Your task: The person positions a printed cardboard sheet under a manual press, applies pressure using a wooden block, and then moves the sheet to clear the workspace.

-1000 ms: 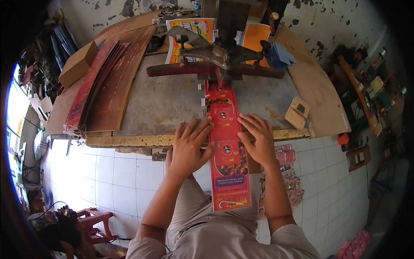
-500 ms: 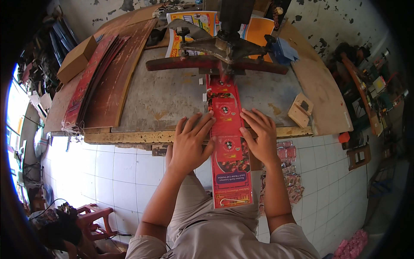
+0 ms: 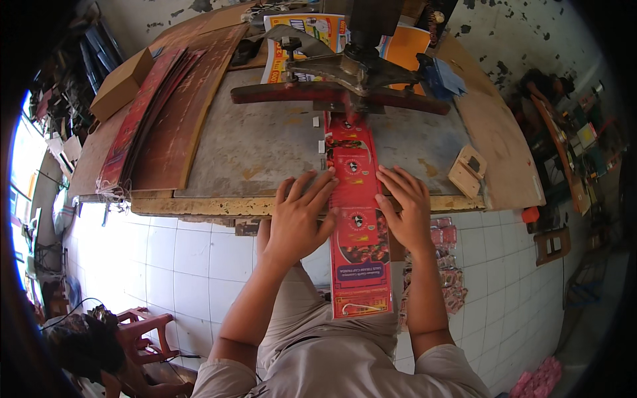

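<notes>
White tiled floor under everything. Worktop: grey plate, stained, chipped wooden front edge. Press sits over its far middle, dark metal head, long reddish crossbar, foot down at the far end of the work. Brown board lies on the left side, a stack of long red printed strips along its left side. Red printed strip is the piece in hand: runs lengthwise from under the press foot toward the person, printed side up, near end past the front edge and above the lap. Heap of clear-wrapped packets on the floor, right of the lap. Red stool lower left. Cardboard box far left, closed, next to the stack. Hands: left and right, one each side of the strip, fingers extended, not clenched, index and thumb tips at its long edges; can't tell how hard they press. Wooden block with cutout on the worktop, right of the right hand. Two small white tabs just left of the strip near the press.
</notes>
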Tool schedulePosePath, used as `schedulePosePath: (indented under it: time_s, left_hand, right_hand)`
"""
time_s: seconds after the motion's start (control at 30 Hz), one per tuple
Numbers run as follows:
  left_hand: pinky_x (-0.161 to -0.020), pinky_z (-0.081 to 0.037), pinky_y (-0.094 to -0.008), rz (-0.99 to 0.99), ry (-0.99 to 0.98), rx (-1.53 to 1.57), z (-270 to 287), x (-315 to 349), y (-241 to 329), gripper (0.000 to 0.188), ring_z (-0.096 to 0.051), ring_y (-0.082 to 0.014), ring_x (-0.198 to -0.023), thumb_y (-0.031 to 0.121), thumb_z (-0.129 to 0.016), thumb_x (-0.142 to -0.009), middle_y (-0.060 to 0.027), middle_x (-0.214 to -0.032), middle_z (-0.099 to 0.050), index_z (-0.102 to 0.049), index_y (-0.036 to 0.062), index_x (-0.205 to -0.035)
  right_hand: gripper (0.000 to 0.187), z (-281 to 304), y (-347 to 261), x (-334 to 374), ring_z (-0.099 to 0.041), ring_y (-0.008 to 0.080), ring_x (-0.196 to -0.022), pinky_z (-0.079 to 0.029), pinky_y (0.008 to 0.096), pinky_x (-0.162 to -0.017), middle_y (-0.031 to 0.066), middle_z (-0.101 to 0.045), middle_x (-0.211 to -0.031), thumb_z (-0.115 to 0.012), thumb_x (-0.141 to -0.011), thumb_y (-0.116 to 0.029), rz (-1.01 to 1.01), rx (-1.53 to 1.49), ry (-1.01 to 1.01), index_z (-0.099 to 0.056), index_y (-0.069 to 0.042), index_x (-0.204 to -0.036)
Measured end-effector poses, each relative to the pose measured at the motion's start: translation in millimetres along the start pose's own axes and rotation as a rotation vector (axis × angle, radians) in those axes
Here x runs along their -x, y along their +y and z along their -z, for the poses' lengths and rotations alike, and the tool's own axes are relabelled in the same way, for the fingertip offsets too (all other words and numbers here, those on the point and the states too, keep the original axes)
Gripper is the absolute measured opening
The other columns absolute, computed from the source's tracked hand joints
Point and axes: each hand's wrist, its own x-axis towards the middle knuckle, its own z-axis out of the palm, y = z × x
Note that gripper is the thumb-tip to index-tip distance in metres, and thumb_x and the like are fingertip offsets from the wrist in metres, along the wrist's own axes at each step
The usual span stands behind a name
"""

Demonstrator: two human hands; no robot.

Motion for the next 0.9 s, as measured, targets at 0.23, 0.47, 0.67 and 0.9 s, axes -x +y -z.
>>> schedulePosePath:
  time_s: [0.23, 0.47, 0.67, 0.9]
  left_hand:
    - [-0.125, -0.038, -0.0545, -0.005, 0.002, -0.002, -0.7, 0.0, -0.6, 0.055, -0.056, -0.0333, -0.148, 0.025, -0.073, -0.097, -0.0019, -0.165, -0.063, -0.068, 0.0083, -0.15]
    - [-0.124, -0.038, -0.055, -0.007, 0.001, -0.01, -1.5, 0.6, -1.3, 0.055, -0.056, -0.0342, -0.148, 0.027, -0.072, -0.099, -0.0023, -0.165, -0.063, -0.068, 0.0079, -0.15]
    - [-0.124, -0.038, -0.0554, -0.005, 0.0, -0.012, -2.7, 1.2, -1.0, 0.055, -0.056, -0.0345, -0.148, 0.027, -0.072, -0.099, -0.0025, -0.165, -0.063, -0.067, 0.0078, -0.151]
    - [-0.124, -0.038, -0.0554, -0.009, 0.003, -0.007, -2.8, 1.9, -1.0, 0.055, -0.056, -0.0347, -0.148, 0.028, -0.072, -0.1, -0.0028, -0.165, -0.063, -0.068, 0.0076, -0.15]
  right_hand:
    - [0.042, 1.2, -2.6, -0.1, -0.057, 0.029, -0.15, -0.038, 0.0494, -0.124, 0.0034, -0.071, -0.154, -0.073, -0.109, -0.033, -0.008, 0.004, -0.004, -0.076, -0.012, -0.145]
    - [0.042, 0.6, -2.1, 0.3, -0.057, 0.0287, -0.151, -0.038, 0.0498, -0.125, 0.0031, -0.071, -0.155, -0.073, -0.11, -0.033, -0.014, 0.01, -0.01, -0.076, -0.012, -0.146]
    - [0.042, 0.2, -0.3, 0.5, -0.057, 0.0288, -0.151, -0.038, 0.0501, -0.125, 0.0029, -0.071, -0.155, -0.073, -0.11, -0.033, -0.012, 0.015, -0.014, -0.075, -0.012, -0.147]
    - [0.044, 1.9, -1.8, 1.6, -0.056, 0.0298, -0.151, -0.037, 0.0508, -0.127, 0.0029, -0.07, -0.157, -0.072, -0.11, -0.034, -0.016, 0.021, -0.028, -0.075, -0.012, -0.147]
